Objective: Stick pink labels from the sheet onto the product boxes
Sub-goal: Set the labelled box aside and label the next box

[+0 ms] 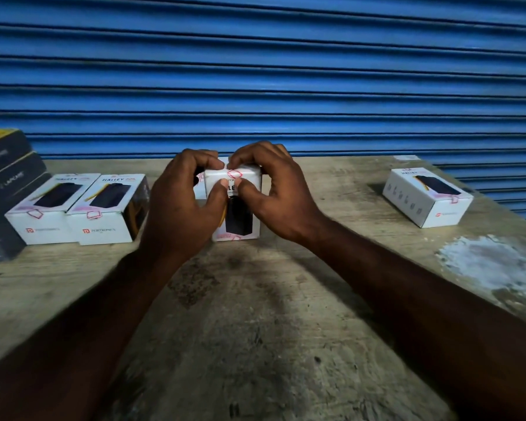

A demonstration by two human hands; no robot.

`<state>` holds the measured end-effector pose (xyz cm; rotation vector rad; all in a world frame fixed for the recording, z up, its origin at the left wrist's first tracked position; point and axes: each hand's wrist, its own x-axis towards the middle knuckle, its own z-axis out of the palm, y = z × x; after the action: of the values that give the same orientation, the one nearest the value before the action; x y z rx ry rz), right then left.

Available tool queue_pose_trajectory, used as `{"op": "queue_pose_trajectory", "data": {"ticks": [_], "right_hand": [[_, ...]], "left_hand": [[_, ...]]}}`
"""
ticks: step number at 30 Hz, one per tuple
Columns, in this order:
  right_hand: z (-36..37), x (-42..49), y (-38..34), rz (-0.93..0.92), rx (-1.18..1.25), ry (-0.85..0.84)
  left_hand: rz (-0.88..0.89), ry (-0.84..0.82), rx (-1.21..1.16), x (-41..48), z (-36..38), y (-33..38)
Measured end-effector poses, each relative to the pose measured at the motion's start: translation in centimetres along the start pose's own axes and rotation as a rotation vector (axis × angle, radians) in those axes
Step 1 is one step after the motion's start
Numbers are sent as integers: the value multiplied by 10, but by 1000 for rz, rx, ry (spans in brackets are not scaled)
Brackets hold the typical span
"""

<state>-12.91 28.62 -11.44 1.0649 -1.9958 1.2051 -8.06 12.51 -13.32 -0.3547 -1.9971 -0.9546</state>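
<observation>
box [250, 178] stands mid-table [255, 314] | left hand [179, 205] curled round its left side, right hand [275, 196] round its right, bracing it | thumbs and forefingers pinch label [234, 173] over top edge, likely to seal flap | labelled pair [47, 208] parked left, single [425, 192] right

Smooth white cardboard boxes [102, 208] sit on a rough, stained tabletop [255, 314] before a ribbed painted-metal shutter [255, 71].
</observation>
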Motion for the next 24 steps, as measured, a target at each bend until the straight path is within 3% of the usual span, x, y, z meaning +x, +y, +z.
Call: {"op": "queue_pose_trajectory", "data": {"ticks": [24], "right_hand": [[1,11,1,279,240,19]], "left_hand": [[-18,-5,-8,0,0,-3]]}}
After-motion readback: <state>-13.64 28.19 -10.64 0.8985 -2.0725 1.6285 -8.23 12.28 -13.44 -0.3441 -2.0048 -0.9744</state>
